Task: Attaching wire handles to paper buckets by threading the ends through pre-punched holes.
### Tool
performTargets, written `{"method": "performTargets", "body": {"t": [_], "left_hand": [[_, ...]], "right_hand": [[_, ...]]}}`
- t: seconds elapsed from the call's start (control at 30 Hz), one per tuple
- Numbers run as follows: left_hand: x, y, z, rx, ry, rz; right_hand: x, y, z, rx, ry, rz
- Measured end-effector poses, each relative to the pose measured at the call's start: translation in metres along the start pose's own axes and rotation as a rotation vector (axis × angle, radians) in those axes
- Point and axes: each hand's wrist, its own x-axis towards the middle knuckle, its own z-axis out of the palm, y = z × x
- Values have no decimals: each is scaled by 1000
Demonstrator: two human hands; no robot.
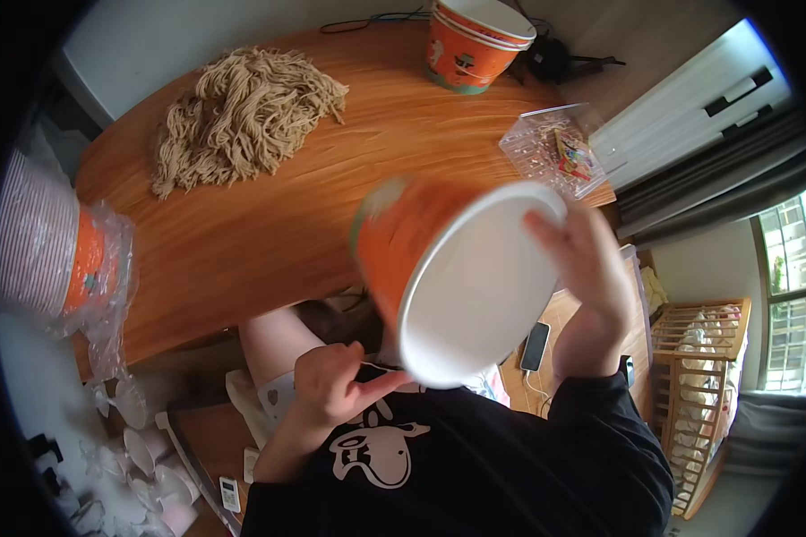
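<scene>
A large orange paper bucket (398, 237) with a white inside is tilted over the near table edge, its mouth toward me and to the right. My right hand (591, 264) grips its far right rim, thumb inside and the other fingers behind the wall. Close to the lower rim is my left hand (331, 385), its fingers curled and one digit stretched toward the bucket. Whether it touches the rim, or what it holds, I cannot make out. On the table's far left lies a heap of tan noodle-like strands (246, 116).
Stacked orange buckets (475, 49) stand at the back of the wooden table (233, 251). A clear plastic box (560, 148) with small packets sits at the right. Plastic-wrapped buckets (54, 242) stand left. A phone (535, 347) and a wooden crib (698, 403) are to the right.
</scene>
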Motion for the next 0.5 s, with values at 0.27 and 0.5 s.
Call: {"method": "performTargets", "body": {"t": [0.27,0.5], "left_hand": [[7,6,-12,-212,-177,-378],[-1,11,-15,-235,-282,-576]], "right_hand": [[46,36,-114,-52,816,2],[87,107,-119,-799,1241,-325]]}}
